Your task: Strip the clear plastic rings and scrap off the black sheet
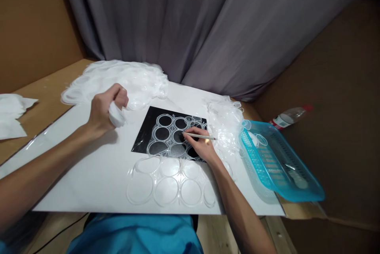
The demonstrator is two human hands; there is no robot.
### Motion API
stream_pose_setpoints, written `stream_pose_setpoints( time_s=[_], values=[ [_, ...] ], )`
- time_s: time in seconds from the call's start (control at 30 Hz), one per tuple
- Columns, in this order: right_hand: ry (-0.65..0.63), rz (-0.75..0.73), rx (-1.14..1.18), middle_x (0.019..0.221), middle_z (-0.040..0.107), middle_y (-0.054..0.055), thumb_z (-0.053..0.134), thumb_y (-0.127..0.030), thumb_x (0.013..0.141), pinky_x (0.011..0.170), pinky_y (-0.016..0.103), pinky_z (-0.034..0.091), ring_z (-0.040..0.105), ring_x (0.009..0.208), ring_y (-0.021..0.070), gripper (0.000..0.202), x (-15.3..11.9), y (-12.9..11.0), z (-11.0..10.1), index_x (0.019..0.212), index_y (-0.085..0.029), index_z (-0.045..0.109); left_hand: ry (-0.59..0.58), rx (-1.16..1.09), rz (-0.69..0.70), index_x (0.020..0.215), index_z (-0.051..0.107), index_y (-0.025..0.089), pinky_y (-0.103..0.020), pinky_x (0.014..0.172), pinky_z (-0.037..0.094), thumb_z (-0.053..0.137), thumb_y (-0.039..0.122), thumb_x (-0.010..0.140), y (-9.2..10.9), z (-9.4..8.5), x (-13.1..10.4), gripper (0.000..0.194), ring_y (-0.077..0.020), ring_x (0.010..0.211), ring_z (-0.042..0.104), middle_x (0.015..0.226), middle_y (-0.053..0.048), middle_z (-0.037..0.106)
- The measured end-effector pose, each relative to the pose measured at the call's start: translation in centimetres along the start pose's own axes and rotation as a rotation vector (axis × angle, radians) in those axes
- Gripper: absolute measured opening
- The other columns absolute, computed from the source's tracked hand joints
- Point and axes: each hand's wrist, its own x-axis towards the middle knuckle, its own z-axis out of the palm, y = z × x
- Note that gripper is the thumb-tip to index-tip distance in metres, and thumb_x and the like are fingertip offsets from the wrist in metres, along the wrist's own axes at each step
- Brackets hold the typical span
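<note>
My left hand (108, 105) is raised over the left of the white board, its fingers closed around a crumpled white tissue-like wad (116, 115). In my right hand (202, 145) is a thin pale pen-like stick (199, 136), its tip pointing left over one of the clear rings. A sheet of clear plastic rings (171, 132) joined in rows lies partly on a black rectangle (143, 137). More clear rings (166, 190) extend toward me across the white board. The hand hides some rings at the right.
A large heap of white translucent rings (142, 82) is at the back left; a smaller clear pile (227, 121) lies to the right. Beyond it are a blue basket (308, 179) and a red-capped bottle (287, 118). White paper (13, 113) is at far left, a grey curtain (166, 20) behind.
</note>
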Motion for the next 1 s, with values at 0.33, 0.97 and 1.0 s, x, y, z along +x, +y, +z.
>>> stream_pose_setpoints(
  time_s=[0.33, 0.97, 1.0],
  values=[
    [-0.203, -0.055, 0.0, 0.098, 0.08, 0.005, 0.08, -0.035, 0.101, 0.083, 0.036, 0.058, 0.074, 0.09, 0.0209, 0.012, 1.4, -2.2, -0.9, 0.096, -0.024, 0.081, -0.411, -0.374, 0.259, 0.12, 0.078, 0.02, -0.042, 0.096, 0.058, 0.041, 0.053, 0.119, 3.6, 4.8, -1.5, 0.049, -0.0244, 0.111, 0.075, 0.116, -0.011, 0.081],
    [-0.263, -0.074, -0.069, 0.103, 0.078, 0.006, 0.071, -0.026, 0.107, 0.092, 0.042, 0.058, 0.073, 0.098, 0.0224, 0.012, 0.5, -3.0, 0.0, 0.096, -0.024, 0.075, -0.855, 0.154, 0.527, 0.154, 0.064, 0.015, -0.052, 0.125, 0.05, 0.058, 0.025, 0.112, 3.3, 7.4, -9.8, 0.044, -0.0331, 0.148, 0.062, 0.159, -0.016, 0.066],
    [-0.266, -0.068, -0.09, 0.103, 0.079, 0.006, 0.07, -0.026, 0.107, 0.093, 0.042, 0.059, 0.074, 0.098, 0.0226, 0.012, 0.4, -3.3, 0.1, 0.096, -0.024, 0.075, -0.847, 0.156, 0.526, 0.154, 0.064, 0.015, -0.052, 0.125, 0.05, 0.058, 0.025, 0.112, 3.3, 7.5, -9.9, 0.044, -0.0332, 0.148, 0.063, 0.159, -0.016, 0.066]
  ],
)
